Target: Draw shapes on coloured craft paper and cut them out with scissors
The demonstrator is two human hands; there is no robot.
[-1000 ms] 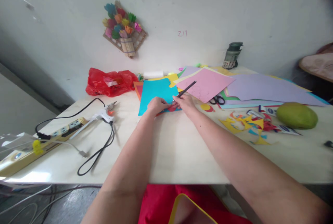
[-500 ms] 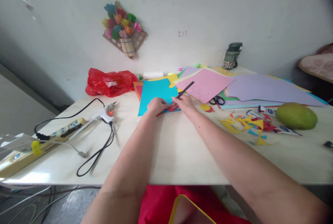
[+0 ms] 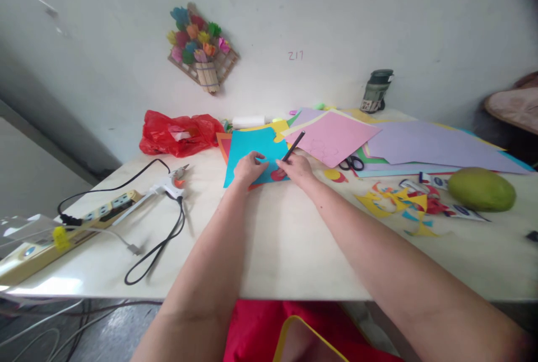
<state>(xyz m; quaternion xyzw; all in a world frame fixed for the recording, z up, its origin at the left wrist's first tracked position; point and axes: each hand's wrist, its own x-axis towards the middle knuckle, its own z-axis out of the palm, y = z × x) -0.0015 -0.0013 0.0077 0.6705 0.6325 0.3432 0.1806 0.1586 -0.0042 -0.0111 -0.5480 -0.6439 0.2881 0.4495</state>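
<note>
My right hand (image 3: 297, 168) is closed around a dark pen or pencil (image 3: 294, 146), which slants up and to the right. Under its fingertips lies a small red paper cutout (image 3: 277, 175), near the front right corner of a blue sheet of paper (image 3: 252, 146). My left hand (image 3: 249, 168) rests over the front of the blue sheet, its fingers apart and nothing in them. Orange and yellow paper shows beneath the blue sheet. A yellow paper circle (image 3: 332, 175) and another red cutout lie right of my right hand, close to black-handled scissors (image 3: 352, 163).
A glue gun (image 3: 171, 184) with a looped cord and a power strip (image 3: 71, 230) lie on the left. Behind are a red plastic bag (image 3: 180, 135) and a pink sheet (image 3: 336, 135). Paper scraps (image 3: 395, 202), glue tubes, a green mango-like fruit (image 3: 481, 189) and a bottle (image 3: 377, 91) occupy the right.
My left hand has drawn back left from the red cutout, its fingers lifting apart. The pen in my right hand has shifted slightly left, and more of the cutout shows.
</note>
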